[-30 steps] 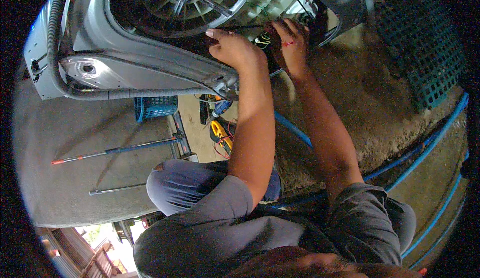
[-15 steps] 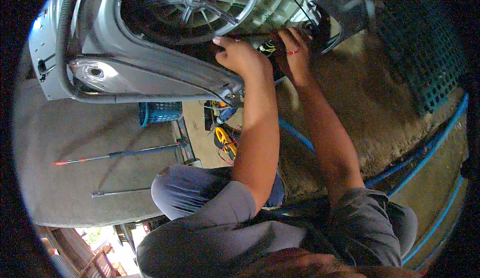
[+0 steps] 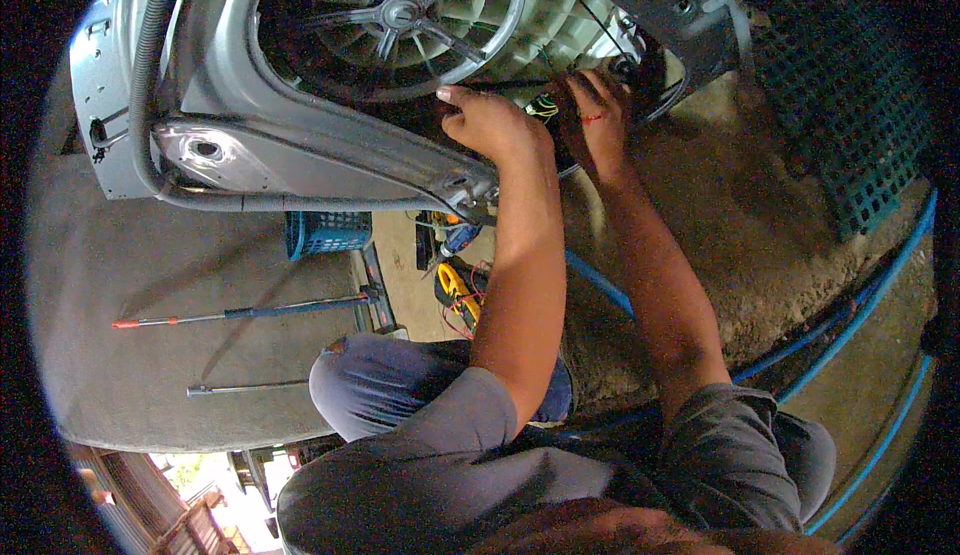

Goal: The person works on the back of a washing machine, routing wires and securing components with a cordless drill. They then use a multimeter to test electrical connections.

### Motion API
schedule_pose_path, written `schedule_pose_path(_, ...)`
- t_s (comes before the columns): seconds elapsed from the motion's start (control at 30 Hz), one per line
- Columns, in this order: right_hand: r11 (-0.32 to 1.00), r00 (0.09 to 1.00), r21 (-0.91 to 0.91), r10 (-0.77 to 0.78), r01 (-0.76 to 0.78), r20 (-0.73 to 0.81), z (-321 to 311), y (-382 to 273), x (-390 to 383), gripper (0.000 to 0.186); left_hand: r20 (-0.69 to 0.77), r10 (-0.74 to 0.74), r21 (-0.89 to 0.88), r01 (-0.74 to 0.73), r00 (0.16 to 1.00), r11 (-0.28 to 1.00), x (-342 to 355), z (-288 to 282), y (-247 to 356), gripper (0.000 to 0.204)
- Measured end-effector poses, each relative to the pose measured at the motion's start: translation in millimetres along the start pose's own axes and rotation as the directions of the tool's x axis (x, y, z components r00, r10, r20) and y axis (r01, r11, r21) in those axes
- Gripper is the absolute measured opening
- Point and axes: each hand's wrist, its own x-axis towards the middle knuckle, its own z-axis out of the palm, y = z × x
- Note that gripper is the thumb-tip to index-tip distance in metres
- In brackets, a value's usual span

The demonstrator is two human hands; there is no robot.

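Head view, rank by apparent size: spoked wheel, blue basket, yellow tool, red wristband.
1. Spoked wheel, cut off by the top edge
2. Blue basket
3. Yellow tool
4. Red wristband
Apparent size only.

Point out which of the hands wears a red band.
The right hand: a thin red band crosses it, while the left hand shows none.

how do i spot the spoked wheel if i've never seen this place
Find the large grey metal casing at the top of the picture and look inside it. The spoked wheel is there, up and left of the left grip. Unlike the pale ribbed surface behind it, it has a round central hub, straight arms and a smooth curved rim.
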Motion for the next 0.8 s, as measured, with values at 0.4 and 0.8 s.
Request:
schedule_pose_path(0.4,0.999,0.999,0.028,0.043,-0.043,0.011,-3.6,-8.3,3.3,0.029,0.011,0.107,-0.041,-0.106,0.994,0.993,11.6,-4.1,-9.1,0.044)
schedule_pose_path(0.8,0.98,0.988,-0.126,-0.15,0.154,0.042,-2.0,-15.5,11.2,0.038,0.052,0.102,-0.073,-0.098,0.993,0.992,1.1,-15.1,-16.6,0.032)
